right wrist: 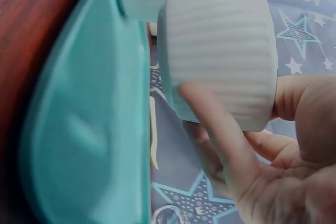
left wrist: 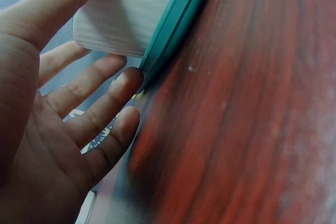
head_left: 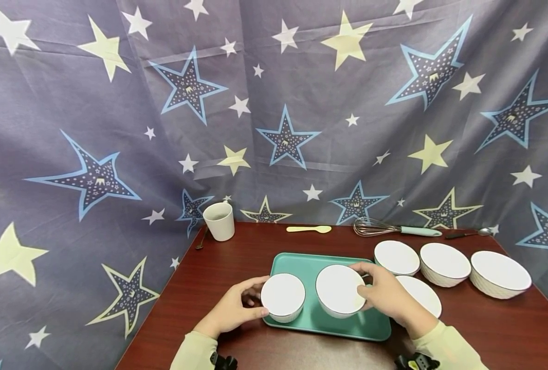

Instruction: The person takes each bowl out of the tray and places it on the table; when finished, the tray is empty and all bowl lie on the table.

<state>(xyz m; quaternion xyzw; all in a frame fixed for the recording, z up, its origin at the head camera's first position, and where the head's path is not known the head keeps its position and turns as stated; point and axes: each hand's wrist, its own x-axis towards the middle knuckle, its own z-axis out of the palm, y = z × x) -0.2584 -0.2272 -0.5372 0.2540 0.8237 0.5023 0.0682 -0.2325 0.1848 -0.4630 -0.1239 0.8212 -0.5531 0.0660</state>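
A white bowl (head_left: 283,294) with a dark rim sits on the left end of a green tray (head_left: 302,261). My left hand (head_left: 231,309) grips it from the left, thumb at its near side and fingers at its far side. In the left wrist view the fingertips reach the ribbed wall of this bowl (left wrist: 131,9), close to the tray edge. My right hand (head_left: 387,292) holds a second white bowl (head_left: 340,290) by its right side. That ribbed bowl (right wrist: 220,51) is raised over the tray in the right wrist view, thumb and fingers spread round its wall.
Several more white bowls (head_left: 445,262) stand on the right, one (head_left: 422,295) partly behind my right hand. Along the back lie a yellow spoon (head_left: 308,229), a whisk (head_left: 396,229) and a dark-handled spoon (head_left: 470,234). A white mug (head_left: 220,222) stands back left, before a star-patterned curtain (head_left: 283,77).
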